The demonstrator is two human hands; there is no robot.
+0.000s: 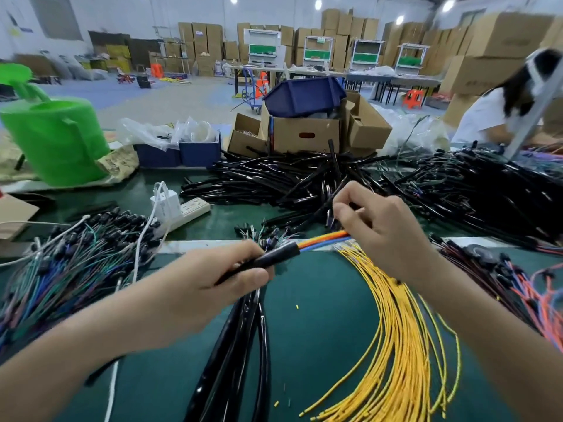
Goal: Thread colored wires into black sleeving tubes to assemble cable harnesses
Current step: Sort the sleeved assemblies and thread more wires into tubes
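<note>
While your left hand grips the black sleeving tube with curled fingers above the green table, your right hand pinches the orange and blue wires entering its mouth, beside the yellow wires.

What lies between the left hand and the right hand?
Head view: orange and blue wires, from the black sleeving tube in the left hand to the right hand.

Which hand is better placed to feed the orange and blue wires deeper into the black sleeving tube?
Right. The right hand pinches the orange and blue wires just outside the black sleeving tube, ready to push; the left hand grips that tube.
</note>
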